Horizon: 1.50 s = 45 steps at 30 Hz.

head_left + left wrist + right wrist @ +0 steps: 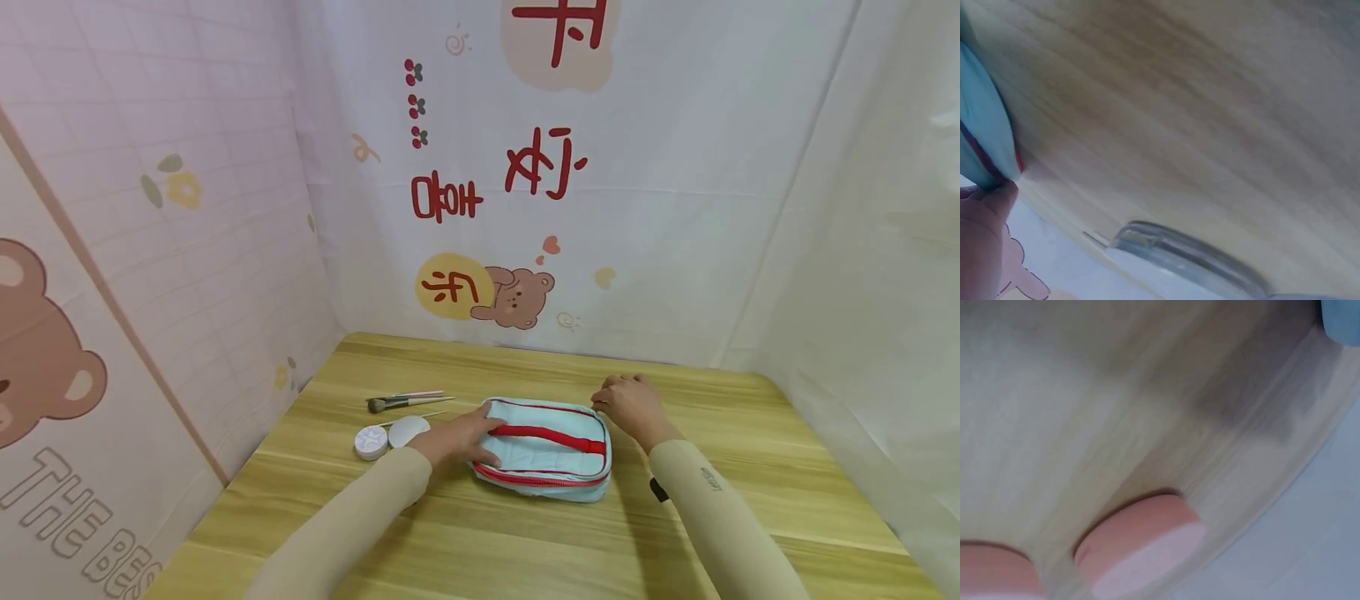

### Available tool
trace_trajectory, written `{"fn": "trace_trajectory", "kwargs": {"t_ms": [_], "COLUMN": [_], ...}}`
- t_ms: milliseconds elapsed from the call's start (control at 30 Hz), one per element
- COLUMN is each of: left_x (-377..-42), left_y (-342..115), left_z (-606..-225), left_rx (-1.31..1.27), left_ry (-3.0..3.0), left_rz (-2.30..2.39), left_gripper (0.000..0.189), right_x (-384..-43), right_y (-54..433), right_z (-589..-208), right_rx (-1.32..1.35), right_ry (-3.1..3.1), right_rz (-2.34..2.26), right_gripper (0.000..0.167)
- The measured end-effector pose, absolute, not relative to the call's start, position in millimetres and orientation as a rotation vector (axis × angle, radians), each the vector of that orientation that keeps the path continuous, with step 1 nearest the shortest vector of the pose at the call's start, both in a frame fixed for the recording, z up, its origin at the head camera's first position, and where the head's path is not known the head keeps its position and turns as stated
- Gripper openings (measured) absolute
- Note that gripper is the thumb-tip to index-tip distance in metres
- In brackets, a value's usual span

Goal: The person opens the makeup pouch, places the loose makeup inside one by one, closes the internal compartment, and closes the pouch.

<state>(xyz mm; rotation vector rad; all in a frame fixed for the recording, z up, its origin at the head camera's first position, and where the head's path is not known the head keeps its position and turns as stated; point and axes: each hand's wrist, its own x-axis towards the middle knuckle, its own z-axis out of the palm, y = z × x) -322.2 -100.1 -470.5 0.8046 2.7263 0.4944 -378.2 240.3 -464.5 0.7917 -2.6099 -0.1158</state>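
A light-blue cosmetic bag [555,451] with red piping, a red zipper and a red top handle lies flat on the wooden table. My left hand [461,435] grips its left end, thumb on top near the front edge. In the left wrist view, fingers [999,201] press at a corner of the bag. My right hand [637,408] has bent fingers pinching at the bag's far right corner; I cannot tell whether a zip pull lies between them. The right wrist view shows only a bit of the bag [1342,322] in its top corner.
Left of the bag lie a white compact with a star pattern [371,442], a plain white round piece [408,430] and several makeup brushes [405,403]. Two thick pink rounds with pale faces, one of them a pink round [1138,544], show in the right wrist view. Printed cloth walls surround the table.
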Motion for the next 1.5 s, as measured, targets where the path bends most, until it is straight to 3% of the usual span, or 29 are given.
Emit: {"fn": "trace_trajectory", "kwargs": {"t_ms": [367,767,1033,1233,1333,1500], "left_x": [-324,-331,-323,-320,-319,-311], "left_y": [-105,-109,-115,-122,-126,-132], "left_z": [-456,-460,-462,-468,-470,-467], "left_rx": [0.729,0.817,0.808,0.827,0.864,0.858], "left_ry": [2.754,2.869,2.863,2.877,2.862,2.827], "left_rz": [0.501,0.364,0.511,0.529,0.606,0.695], "left_gripper": [0.086,0.068,0.069,0.063,0.055,0.050], "right_x": [-364,-342,-312,-299,-292,-278], "right_y": [236,232,231,234,236,238], "right_z": [-461,-464,-480,-485,-486,-480], "right_rx": [0.640,0.706,0.775,0.772,0.715,0.671], "right_ry": [-2.716,-2.630,-2.731,-2.782,-2.851,-2.918], "right_rz": [0.007,0.231,0.426,0.476,0.525,0.558], "right_gripper": [0.024,0.023,0.041,0.040,0.049,0.086]}}
